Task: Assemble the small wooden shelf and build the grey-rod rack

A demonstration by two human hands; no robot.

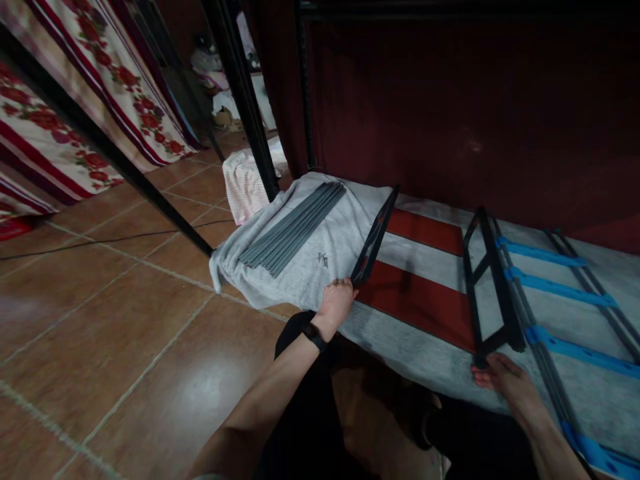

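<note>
A small rack lies on a grey cloth. It has a black left side frame [374, 233], a black right side frame [487, 280] and two red-brown shelf panels [417, 303] between them. My left hand [337, 303], with a dark band on its wrist, is closed around the near end of the left side frame. The near corner of the right side frame is pinched by my right hand [505, 380]. Left of the rack, several grey rods [297, 227] lie side by side, with a few small dark pieces [323, 259] near them.
On the right, a frame of grey tubes with blue crosspieces [563, 290] lies on the grey cloth [345, 207]. Black metal posts [245, 100] rise at the left and back. A dark cable [115, 238] crosses the tiled floor [150, 333]. Flowered curtains [115, 73] hang at far left.
</note>
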